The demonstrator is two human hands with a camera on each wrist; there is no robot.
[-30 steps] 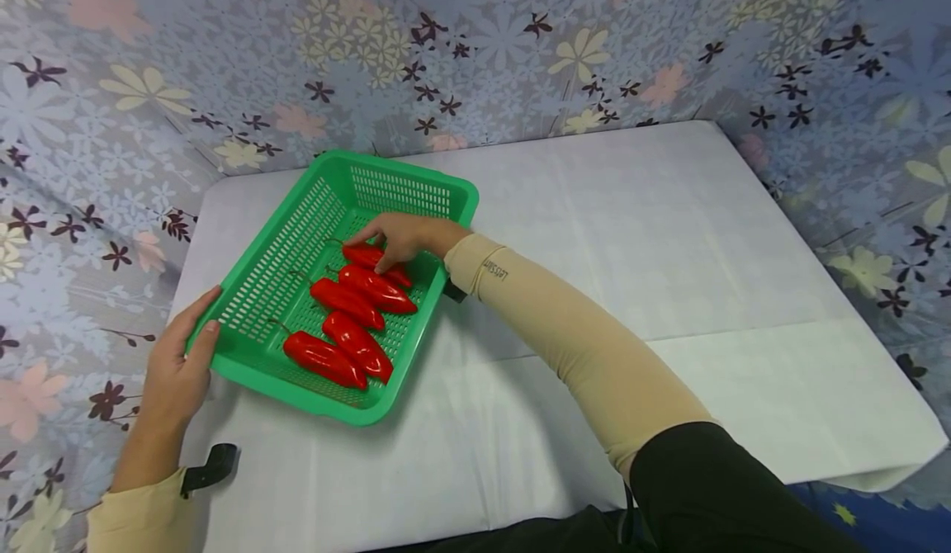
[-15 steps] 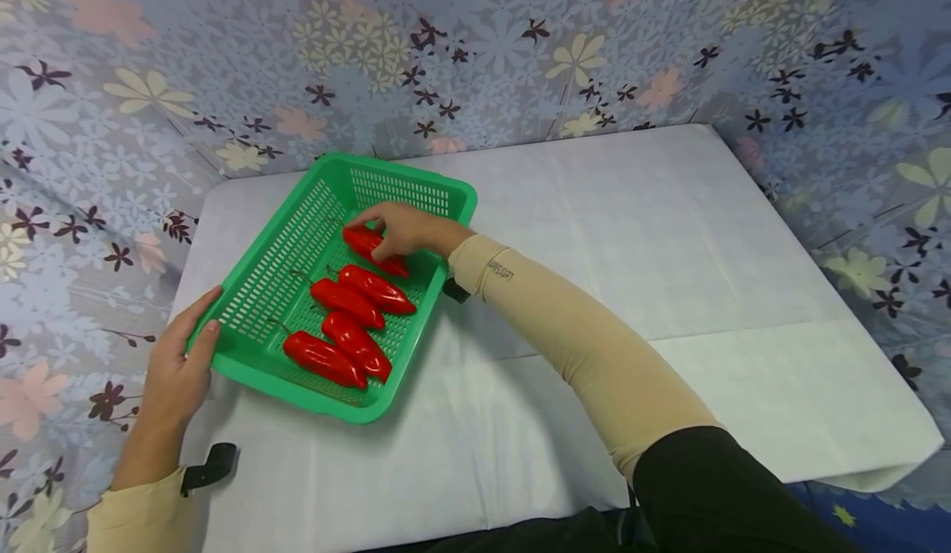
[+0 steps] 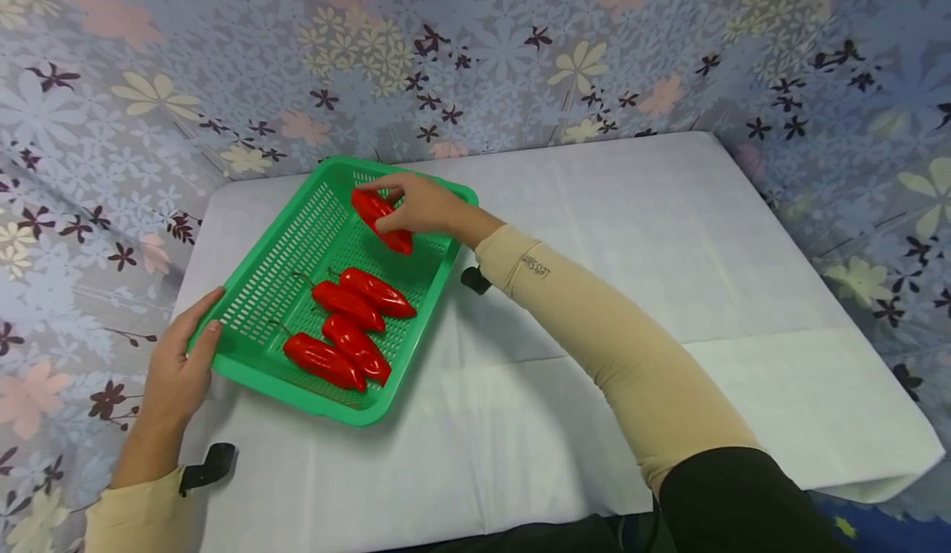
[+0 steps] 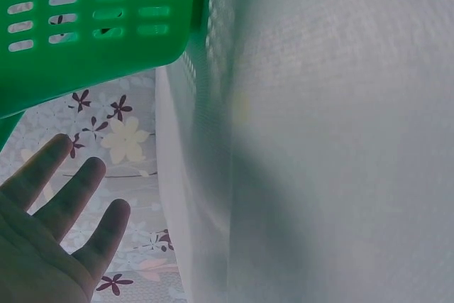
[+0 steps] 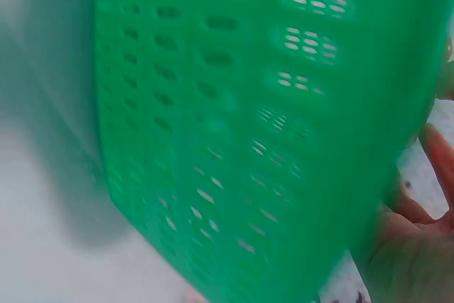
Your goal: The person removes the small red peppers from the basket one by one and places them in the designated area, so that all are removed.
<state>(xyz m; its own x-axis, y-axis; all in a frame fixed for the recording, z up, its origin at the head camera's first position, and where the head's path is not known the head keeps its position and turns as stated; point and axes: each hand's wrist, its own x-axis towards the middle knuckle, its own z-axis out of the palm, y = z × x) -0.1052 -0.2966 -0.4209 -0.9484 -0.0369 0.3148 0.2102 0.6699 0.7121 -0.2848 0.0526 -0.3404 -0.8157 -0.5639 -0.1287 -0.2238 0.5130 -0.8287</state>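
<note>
A green plastic basket (image 3: 293, 401) with slotted walls stands at the left of the table. My left hand (image 3: 174, 363) grips its near left corner between thumb and forefinger; in the left wrist view several fingers of this hand (image 4: 46, 246) spread straight below the basket wall (image 4: 92, 51). My right hand (image 3: 425, 205) pinches a red pepper (image 3: 367, 208) between thumb and fingers, over the basket's far part. Several more red peppers (image 3: 377, 291) lie side by side on the basket floor. In the right wrist view the basket wall (image 5: 340, 175) largely hides my right hand (image 5: 415, 250).
A white cloth covers the table (image 3: 631, 239), which extends to the right of the basket. Floral fabric (image 3: 505, 49) hangs behind the table and at both sides. A black wrist camera (image 3: 211, 466) juts from the left sleeve.
My right hand has lifted the farthest pepper from beside the others and moved it toward the basket's far end. My left hand stays on the corner, and the other peppers lie as before.
</note>
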